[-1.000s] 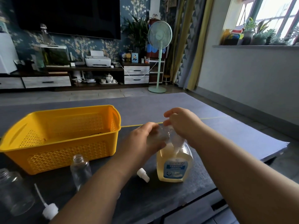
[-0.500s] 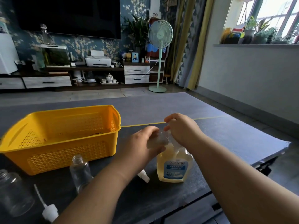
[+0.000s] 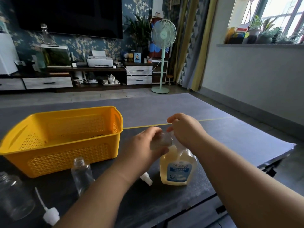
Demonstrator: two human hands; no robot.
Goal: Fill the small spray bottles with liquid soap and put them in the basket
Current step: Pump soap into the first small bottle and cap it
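Spray caps (image 3: 50,215), two, lie nearest on the worktop (image 3: 164,203) beside two upright empty bottles (image 3: 81,175). One soap bottle (image 3: 178,170) stands under my hands. My left hand (image 3: 144,145) grips a third small bottle (image 3: 162,140), which lies crosswise with one end at my curled right hand (image 3: 185,130). What the right hand pinches I cannot tell. One basket (image 3: 65,158) sits far left.

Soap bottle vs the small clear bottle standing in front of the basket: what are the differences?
Soap bottle holds yellowish liquid; the small clear bottle looks empty. Soap bottle carries a blue-and-white label; the small clear bottle has none. Soap bottle's top is hidden by the left hand and right hand; the small clear bottle's neck is uncapped and untouched. Both stand upright on the dark table.
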